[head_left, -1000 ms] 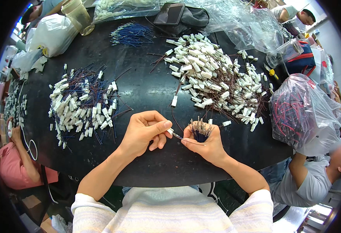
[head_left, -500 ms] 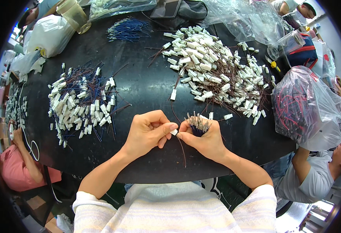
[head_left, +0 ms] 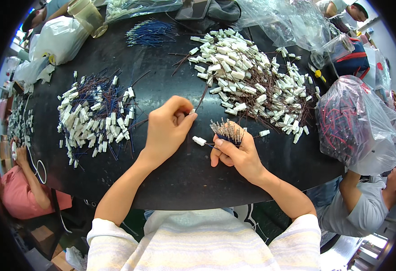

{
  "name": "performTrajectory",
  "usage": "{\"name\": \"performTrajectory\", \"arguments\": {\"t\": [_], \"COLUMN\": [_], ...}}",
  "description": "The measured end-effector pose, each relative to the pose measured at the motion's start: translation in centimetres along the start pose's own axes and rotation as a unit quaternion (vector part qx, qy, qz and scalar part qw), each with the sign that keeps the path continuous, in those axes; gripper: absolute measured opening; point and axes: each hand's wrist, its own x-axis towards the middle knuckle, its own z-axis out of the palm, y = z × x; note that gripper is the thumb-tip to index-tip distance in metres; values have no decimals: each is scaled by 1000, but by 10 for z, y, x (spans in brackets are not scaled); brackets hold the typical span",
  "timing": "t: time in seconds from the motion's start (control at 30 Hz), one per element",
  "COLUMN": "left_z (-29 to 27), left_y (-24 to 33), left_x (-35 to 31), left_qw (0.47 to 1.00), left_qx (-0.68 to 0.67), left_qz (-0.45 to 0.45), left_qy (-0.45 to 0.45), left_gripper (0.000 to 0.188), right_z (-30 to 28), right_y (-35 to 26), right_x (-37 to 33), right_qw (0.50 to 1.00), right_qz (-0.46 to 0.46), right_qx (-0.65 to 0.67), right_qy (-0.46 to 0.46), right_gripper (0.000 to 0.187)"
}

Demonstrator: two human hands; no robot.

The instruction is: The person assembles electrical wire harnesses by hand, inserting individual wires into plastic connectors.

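My left hand (head_left: 168, 131) is closed, thumb and finger pinching a small white connector (head_left: 193, 111) with a brown wire (head_left: 202, 98) running up from it. To its right, my right hand (head_left: 243, 158) is closed around a bundle of blue wires (head_left: 228, 134) whose bare metal terminals point upward. Another white connector (head_left: 199, 141) sticks out to the left of that hand on a short wire. A large heap of white connectors with brown wires (head_left: 234, 67) lies beyond my right hand. On the left lies a smaller heap of connectors with blue and brown wires (head_left: 96, 117).
Loose blue wires (head_left: 150, 32) lie at the back of the black table (head_left: 162, 189). A clear bag of wires (head_left: 356, 126) bulges at the right edge, near a yellow-handled tool (head_left: 317, 74). White plastic bags (head_left: 62, 40) stand back left. Other people sit at both sides.
My left hand has moved up and away from my right hand and now pinches a connector near the large heap. The right hand shifted slightly, and a connector now juts from it.
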Motion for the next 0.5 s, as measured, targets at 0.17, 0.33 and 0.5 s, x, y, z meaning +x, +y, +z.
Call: {"name": "performTrajectory", "arguments": {"t": [0.17,0.33,0.5], "left_z": [-13,-10,-12], "left_y": [1,-2,-4], "left_x": [-13,-15,-16], "left_qw": [896,841,834], "left_qx": [-411,-497,-511], "left_qz": [-164,-198,-195], "left_qy": [-35,-77,-69], "left_gripper": [9,10,11], "right_z": [2,4,3], "right_y": [-6,-7,-7], "right_x": [1,1,1], "right_qw": [1000,996,998], "right_qz": [22,-7,10], "right_qx": [-21,-85,-64], "right_qy": [10,10,11], "right_gripper": [5,5,6]}}
